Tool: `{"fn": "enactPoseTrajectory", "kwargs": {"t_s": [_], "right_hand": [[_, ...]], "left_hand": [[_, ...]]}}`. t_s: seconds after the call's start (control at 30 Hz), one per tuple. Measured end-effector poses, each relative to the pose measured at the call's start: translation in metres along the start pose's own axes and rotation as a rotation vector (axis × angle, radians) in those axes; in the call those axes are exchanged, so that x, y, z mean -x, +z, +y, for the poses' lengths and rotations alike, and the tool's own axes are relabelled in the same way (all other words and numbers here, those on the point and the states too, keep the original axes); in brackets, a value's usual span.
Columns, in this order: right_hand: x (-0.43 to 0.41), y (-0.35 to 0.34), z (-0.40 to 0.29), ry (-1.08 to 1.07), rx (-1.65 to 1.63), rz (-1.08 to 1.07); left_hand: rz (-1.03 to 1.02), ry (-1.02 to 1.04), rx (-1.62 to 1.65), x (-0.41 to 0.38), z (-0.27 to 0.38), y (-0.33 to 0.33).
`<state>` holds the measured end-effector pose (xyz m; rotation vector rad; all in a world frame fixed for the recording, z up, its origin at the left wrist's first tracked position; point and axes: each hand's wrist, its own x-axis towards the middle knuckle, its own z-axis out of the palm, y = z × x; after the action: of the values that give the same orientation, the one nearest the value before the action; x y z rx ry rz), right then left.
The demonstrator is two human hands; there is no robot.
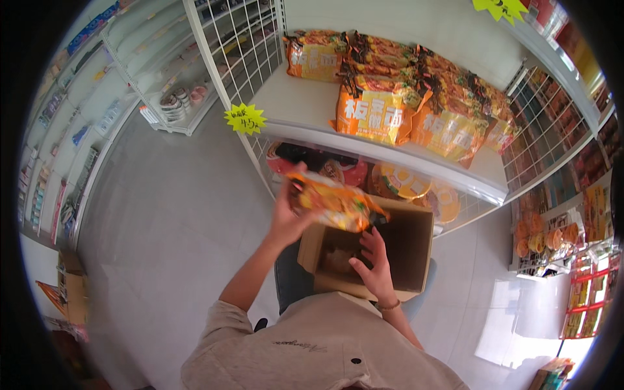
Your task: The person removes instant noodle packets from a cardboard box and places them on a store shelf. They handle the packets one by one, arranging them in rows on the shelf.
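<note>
My left hand [291, 214] grips one end of an orange plastic packet of instant noodles [336, 202], held in the air before the shelf's front edge. The packet is slightly blurred. At its other end my right hand [375, 265] has its fingers spread, the fingertips close to the packet's black corner; whether they touch it I cannot tell. Below both hands is an open cardboard box [414, 243], its inside partly in shadow and partly covered by my right hand. More orange noodle packets [373, 109] stand in rows on the white shelf [302, 100] ahead.
Round instant-noodle tubs [402, 180] fill the lower shelf behind a clear front guard. White wire-grid panels [239, 48] bound the shelf's sides. A yellow star-shaped price tag [245, 118] hangs at its left corner. Other stocked shelves [73, 122] line the left, beyond a grey tiled floor [170, 204].
</note>
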<state>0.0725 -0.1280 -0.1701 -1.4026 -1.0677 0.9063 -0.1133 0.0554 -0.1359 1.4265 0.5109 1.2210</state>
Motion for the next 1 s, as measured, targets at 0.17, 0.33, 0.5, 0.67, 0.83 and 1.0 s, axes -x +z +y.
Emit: {"fn": "enactPoseTrajectory", "kwargs": {"t_s": [0.17,0.33,0.5,0.67,0.83,1.0], "right_hand": [[0.018,-0.004,0.024,-0.183,0.469,0.033],[0.020,-0.003,0.029,-0.237,0.569,0.055],[0.020,-0.001,0.029,-0.217,0.605,0.036],[0.017,-0.004,0.031,-0.244,0.598,0.074],[0.019,-0.005,0.038,-0.268,0.580,0.064],[0.018,-0.007,0.037,-0.239,0.558,0.056]], "left_hand": [[0.401,0.423,-0.104,-0.114,0.093,-0.019],[0.382,0.548,-0.262,-0.243,0.106,-0.048],[0.263,0.427,-0.278,-0.332,0.042,-0.075],[0.276,0.392,-0.508,-0.339,-0.005,-0.061],[0.252,0.143,-0.722,-0.336,-0.025,-0.069],[0.228,0.192,-0.696,-0.329,-0.015,-0.061]]}}
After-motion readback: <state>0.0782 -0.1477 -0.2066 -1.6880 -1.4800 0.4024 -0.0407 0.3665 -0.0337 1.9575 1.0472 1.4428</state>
